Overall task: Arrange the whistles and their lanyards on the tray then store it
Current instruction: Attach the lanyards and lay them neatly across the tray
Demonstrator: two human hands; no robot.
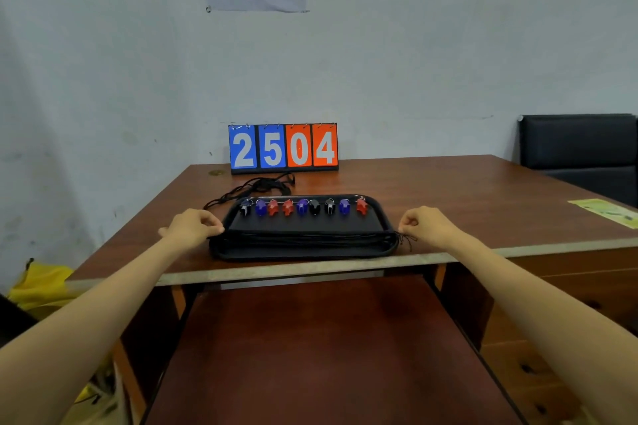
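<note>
A black tray (303, 252) lies near the front edge of the brown table (448, 203). Several whistles (302, 207), black, blue and red, stand in a row along its far side. Black lanyards (303, 238) are stretched straight across the tray's near part from left to right. My left hand (193, 226) pinches the lanyard ends at the tray's left edge. My right hand (426, 224) pinches the cords at the right edge, where knotted ends stick out. A loose tangle of black cord (262, 186) lies on the table behind the tray.
A flip scoreboard (283, 148) reading 25 04 stands at the back by the wall. A lower brown shelf (328, 348) sits under the tabletop. A black chair (580, 148) is at the right, a green leaflet (607, 212) on the table's right side, yellow fabric (38, 286) at the left.
</note>
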